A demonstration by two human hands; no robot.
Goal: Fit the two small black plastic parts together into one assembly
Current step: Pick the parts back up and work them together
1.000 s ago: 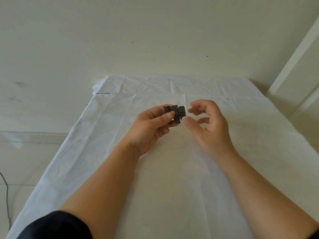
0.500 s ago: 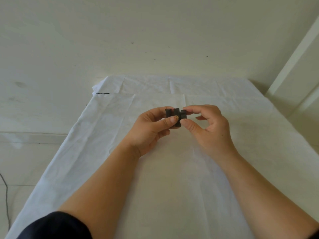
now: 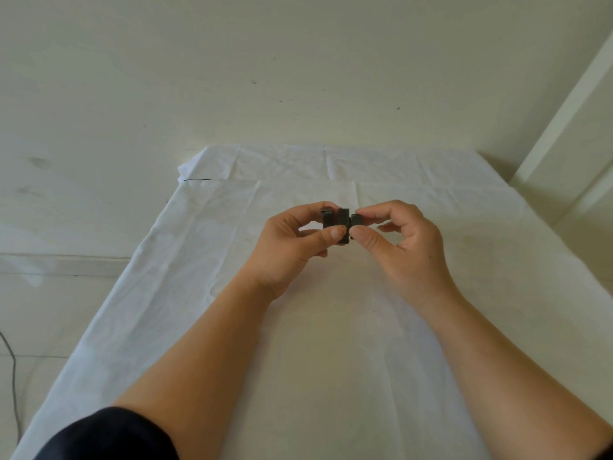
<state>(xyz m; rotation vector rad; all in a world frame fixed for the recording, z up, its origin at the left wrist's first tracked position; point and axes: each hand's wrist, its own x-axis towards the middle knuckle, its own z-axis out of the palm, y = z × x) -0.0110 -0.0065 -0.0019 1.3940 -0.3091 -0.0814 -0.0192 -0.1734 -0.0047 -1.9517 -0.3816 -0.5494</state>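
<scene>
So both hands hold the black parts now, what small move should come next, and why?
Probably press the smaller black plastic part, pinched by the right hand, leftward into the larger black plastic part in the left hand's grip. They already touch above the white cloth; whether they are fully seated cannot be told.

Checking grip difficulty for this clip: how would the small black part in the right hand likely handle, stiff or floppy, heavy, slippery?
Probably stiff: the small black part keeps blocky edges under the right hand pinch. Likely light, since fingertips alone carry it. Its small size may make it apt to slip; surface texture is unclear.
</scene>
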